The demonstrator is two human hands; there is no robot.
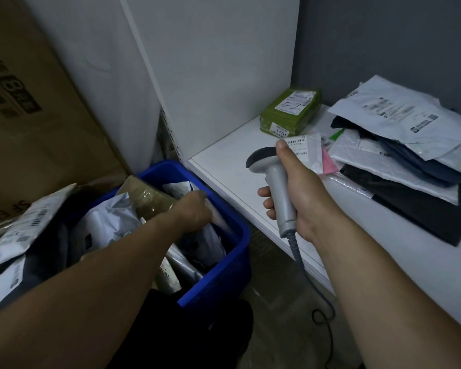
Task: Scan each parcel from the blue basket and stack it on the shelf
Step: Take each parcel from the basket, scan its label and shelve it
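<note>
Shelf (224, 166) edge: right hand (298, 193) grips scanner (260, 159); left hand (194, 209) on parcel (213, 235).

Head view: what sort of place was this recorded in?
Probably a parcel depot or pickup-point storeroom: a white shelf holds labelled mailers and a green parcel, a blue basket is packed with more parcels, and the right hand holds a corded barcode scanner.

White shelf (224, 166) bears a green box (290, 113) and stacked mailers (399, 161).
</note>
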